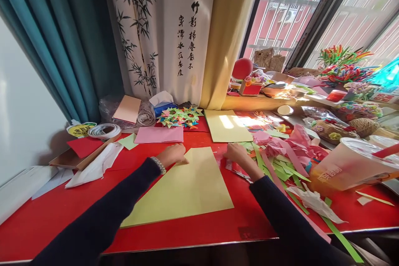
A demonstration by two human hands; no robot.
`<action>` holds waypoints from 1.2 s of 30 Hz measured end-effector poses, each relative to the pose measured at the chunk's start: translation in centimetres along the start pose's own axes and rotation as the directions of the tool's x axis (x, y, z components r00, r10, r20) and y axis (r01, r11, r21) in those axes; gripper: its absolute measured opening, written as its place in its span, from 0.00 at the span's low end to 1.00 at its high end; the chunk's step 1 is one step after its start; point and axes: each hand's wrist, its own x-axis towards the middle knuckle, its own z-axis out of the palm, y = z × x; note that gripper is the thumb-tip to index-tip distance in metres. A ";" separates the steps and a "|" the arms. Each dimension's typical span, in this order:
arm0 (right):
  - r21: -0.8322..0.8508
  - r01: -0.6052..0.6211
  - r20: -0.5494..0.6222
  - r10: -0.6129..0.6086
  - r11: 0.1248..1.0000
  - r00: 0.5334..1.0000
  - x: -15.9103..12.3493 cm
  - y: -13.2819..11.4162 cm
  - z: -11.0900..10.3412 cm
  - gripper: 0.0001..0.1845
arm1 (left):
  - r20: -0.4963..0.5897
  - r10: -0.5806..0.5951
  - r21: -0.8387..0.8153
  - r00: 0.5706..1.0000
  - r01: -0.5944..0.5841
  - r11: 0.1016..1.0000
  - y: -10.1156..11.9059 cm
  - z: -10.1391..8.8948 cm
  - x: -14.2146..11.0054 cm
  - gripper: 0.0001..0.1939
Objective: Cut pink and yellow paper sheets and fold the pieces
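Observation:
A large pale yellow sheet of paper [190, 191] lies flat on the red table in front of me. My left hand [171, 155] is at its upper left edge, fingers curled and the thumb resting on the paper. Beyond the sheet's right edge, my right hand [237, 153] is closed low over the table. Whatever its fingers may hold is hidden. Just below that hand lies a small red and silver object [238, 170], partly covered and too unclear to name. A stack of yellow paper [229, 129] lies behind, close to the right hand.
Green and pink paper strips [282, 168] heap up on the right, beside a large drink cup [343, 162]. Pink paper [159, 134] and a folded-paper ornament [179, 117] sit at the back. A cardboard tray [71, 160] stands left. The table's front edge [187, 246] is close.

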 end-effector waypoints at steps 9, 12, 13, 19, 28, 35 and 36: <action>-0.007 0.012 -0.070 -0.013 1.000 0.997 -0.2 -0.8 -0.2 0.17 | -0.013 -0.026 -0.087 1.000 0.025 0.996 -1.8 2.0 -1.6 0.16; 0.002 0.027 -0.137 -0.027 1.000 0.990 -0.8 -0.9 -0.4 0.17 | -0.057 0.004 -0.133 0.998 -0.011 0.991 -2.8 2.5 -1.4 0.16; 0.006 0.037 -0.161 -0.035 0.999 0.986 -1.2 -1.0 -0.6 0.17 | -0.078 0.016 -0.143 0.997 -0.027 0.989 -3.1 2.7 -1.5 0.17; 0.053 0.230 -0.291 -0.206 0.972 0.934 -6.1 -3.4 -1.8 0.20 | -0.208 0.179 -0.083 0.962 -0.200 0.976 -3.5 2.7 -3.7 0.23; 0.217 0.425 -0.185 -0.390 0.879 0.902 -11.4 -5.6 3.3 0.31 | -0.103 0.609 0.103 0.787 -0.600 0.793 -1.8 3.9 -8.6 0.33; 0.135 0.705 -0.404 -0.611 0.696 0.681 -13.3 -2.1 6.2 0.27 | -0.163 0.660 0.180 0.734 -0.635 0.751 -1.4 5.7 -9.3 0.33; 0.134 0.706 -0.390 -0.618 0.695 0.682 -13.7 -1.7 6.5 0.29 | -0.169 0.663 0.186 0.729 -0.637 0.748 -1.4 5.8 -9.4 0.31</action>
